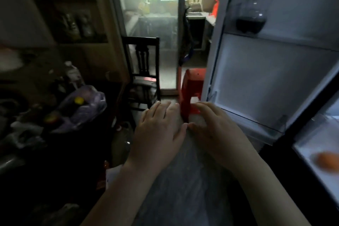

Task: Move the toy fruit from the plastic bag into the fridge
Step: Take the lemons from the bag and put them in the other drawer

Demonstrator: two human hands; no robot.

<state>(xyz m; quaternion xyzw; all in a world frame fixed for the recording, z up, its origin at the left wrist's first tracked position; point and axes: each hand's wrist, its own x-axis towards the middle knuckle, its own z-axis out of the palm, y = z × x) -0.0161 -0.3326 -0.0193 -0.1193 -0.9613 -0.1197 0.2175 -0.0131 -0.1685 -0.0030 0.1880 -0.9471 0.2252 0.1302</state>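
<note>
Resting left of left hand: plastic bag

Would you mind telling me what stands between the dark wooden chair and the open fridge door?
A red plastic stool stands there, between the chair and the fridge door; the head view shows it.
</note>
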